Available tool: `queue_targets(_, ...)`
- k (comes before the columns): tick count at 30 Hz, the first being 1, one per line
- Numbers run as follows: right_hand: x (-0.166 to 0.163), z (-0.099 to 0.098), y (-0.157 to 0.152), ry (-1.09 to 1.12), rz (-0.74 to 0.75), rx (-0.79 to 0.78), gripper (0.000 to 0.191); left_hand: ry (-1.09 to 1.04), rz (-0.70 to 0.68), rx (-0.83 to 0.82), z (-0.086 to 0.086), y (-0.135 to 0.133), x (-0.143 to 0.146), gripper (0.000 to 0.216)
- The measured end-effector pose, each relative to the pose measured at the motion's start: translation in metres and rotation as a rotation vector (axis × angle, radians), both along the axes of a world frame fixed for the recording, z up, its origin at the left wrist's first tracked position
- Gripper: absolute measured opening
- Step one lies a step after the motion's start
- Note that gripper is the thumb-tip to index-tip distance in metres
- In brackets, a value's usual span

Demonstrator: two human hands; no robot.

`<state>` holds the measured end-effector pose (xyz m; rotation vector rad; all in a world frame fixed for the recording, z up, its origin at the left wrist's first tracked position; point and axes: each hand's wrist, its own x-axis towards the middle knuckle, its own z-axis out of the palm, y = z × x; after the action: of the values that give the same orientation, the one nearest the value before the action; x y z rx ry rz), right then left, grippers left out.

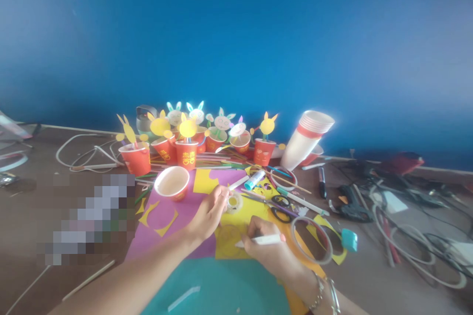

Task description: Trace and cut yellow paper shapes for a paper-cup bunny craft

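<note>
My right hand point(264, 246) grips a white marker point(266, 239), its tip down at a sheet of yellow paper point(229, 252). Faint round outlines show on that sheet. My left hand point(212, 209) is closed, fingertips pinched at the left edge of a small roll of tape point(235, 203) above the outlines. Just past those fingers lies a white stick-like piece point(239, 182). Under the yellow sheet are purple paper point(173, 231) and teal paper point(221, 285). Scissors point(281, 208) lie right of the tape roll, beside a larger ring of tape point(330, 251).
Red paper cups point(186, 156) with rabbit-shaped cutouts line the back by the blue wall. One cup point(172, 183) stands on the purple paper. A tilted stack of white cups point(301, 145), a glue stick point(254, 180), a black glue gun point(351, 204) and cables point(417, 256) surround the work area.
</note>
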<state>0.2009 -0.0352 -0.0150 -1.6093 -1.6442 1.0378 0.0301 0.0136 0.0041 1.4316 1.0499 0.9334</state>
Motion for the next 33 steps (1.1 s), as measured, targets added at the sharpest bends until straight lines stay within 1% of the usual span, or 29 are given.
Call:
queue_targets(3,0.000,0.000,0.001,-0.013,-0.019,0.006,0.022,-0.006,-0.002,0.001,0.000,0.000,0.000,0.035)
queue_targets(8,0.000,-0.002,0.002,0.039,-0.051,-0.044,0.024,0.003,-0.006,0.005,0.000,0.000,0.000,0.036)
queue_targets(14,0.001,-0.004,0.002,0.045,-0.044,-0.073,0.023,-0.002,-0.013,-0.008,0.000,0.000,0.000,0.035)
queue_targets(21,0.000,-0.006,0.003,0.047,-0.044,-0.032,0.024,0.000,-0.006,-0.005,0.000,0.000,0.000,0.035)
queue_targets(25,0.002,-0.002,0.003,0.051,-0.027,-0.022,0.022,-0.007,-0.008,-0.004,0.000,0.000,0.000,0.035)
queue_targets(27,0.003,0.002,0.002,0.084,-0.015,-0.003,0.023,-0.006,-0.006,0.004,0.000,0.001,0.000,0.035)
queue_targets(30,0.003,0.006,-0.001,0.199,0.022,0.022,0.025,0.004,-0.003,0.019,-0.001,0.002,0.000,0.034)
queue_targets(33,0.001,0.002,-0.002,0.224,0.043,-0.020,0.026,0.012,-0.005,0.027,-0.002,0.002,0.000,0.034)
